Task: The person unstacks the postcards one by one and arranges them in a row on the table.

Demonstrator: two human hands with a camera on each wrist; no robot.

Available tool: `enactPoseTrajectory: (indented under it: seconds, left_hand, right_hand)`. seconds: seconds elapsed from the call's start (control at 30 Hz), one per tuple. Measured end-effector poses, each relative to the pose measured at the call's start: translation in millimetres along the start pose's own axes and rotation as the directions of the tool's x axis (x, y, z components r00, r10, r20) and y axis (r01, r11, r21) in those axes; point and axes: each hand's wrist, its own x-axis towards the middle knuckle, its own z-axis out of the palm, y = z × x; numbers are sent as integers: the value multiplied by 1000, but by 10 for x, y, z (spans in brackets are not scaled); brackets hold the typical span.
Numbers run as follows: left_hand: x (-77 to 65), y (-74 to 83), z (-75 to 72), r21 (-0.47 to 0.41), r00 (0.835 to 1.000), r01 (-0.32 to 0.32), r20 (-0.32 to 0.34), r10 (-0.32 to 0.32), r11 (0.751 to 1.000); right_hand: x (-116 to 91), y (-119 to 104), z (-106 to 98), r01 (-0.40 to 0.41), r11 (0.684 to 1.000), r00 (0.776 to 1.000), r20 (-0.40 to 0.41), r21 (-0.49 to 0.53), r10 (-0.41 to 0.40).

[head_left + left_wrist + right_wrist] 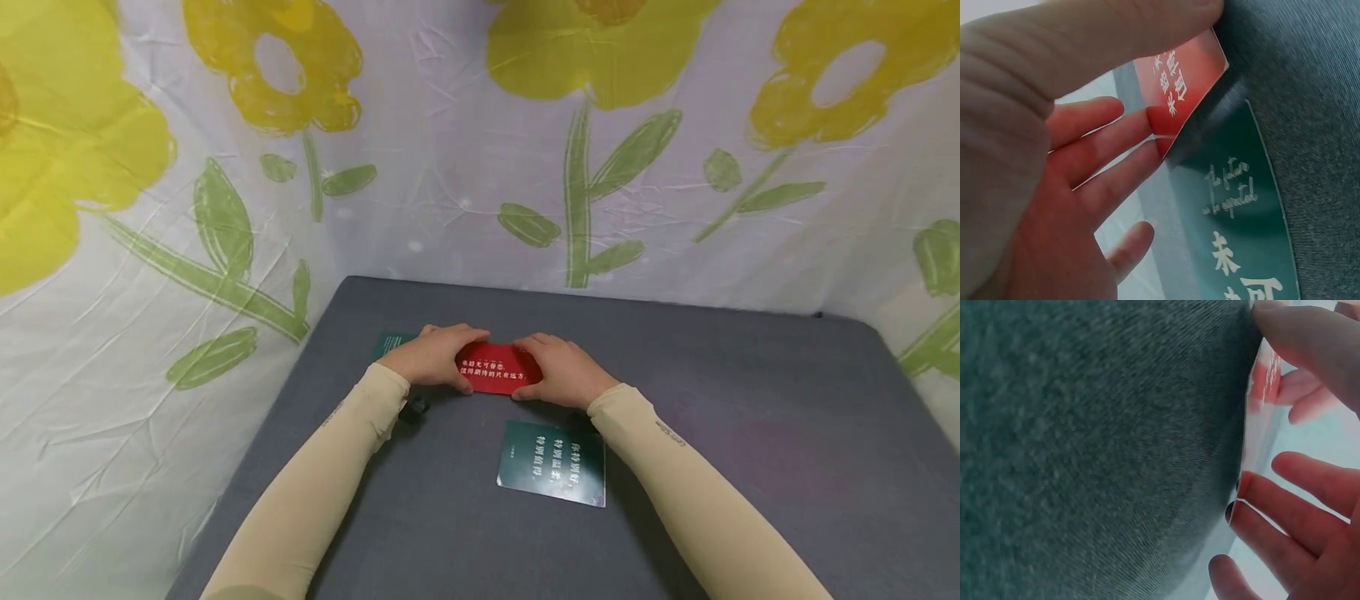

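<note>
A red card (491, 368) with white Chinese characters is held between both hands near the middle of the grey table. My left hand (427, 357) grips its left end, thumb on the near edge and fingertips at the far edge. At its right end, my right hand (566, 371) holds it the same way. In the left wrist view the red card (1179, 81) appears slightly above the surface, and a dark green card (1235, 200) with white writing lies beside it. The left hand partly hides that green card in the head view.
Another green card (553, 462) with white characters lies on the grey table (750, 417), nearer the body and by the right forearm. A small black object (413, 408) shows at the left wrist. Behind the table hangs a flower-patterned cloth (442, 167).
</note>
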Motion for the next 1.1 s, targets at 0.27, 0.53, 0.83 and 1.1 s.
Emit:
enactPoseTrajectory:
  seconds: [0.27,0.53,0.83,1.1]
  left_hand:
    - [23,-23,-11,-24,1000,-2,4,2,1000]
    - [27,-10,-14,19,1000,11,-5,-11,1000]
    - [-159,238,53,45,994,-30,-103,35,999]
    - [-470,765,335,-19,991,-134,-28,134,991]
  right_hand:
    - [38,27,23,-10,1000,1000,0,4,10]
    - [34,-34,-11,-13,1000,1000,18,5,13]
    - [-177,16,-42,-21,1000,1000,-12,15,21]
    - [-884,76,-42,-35,999,997,-63,20,36]
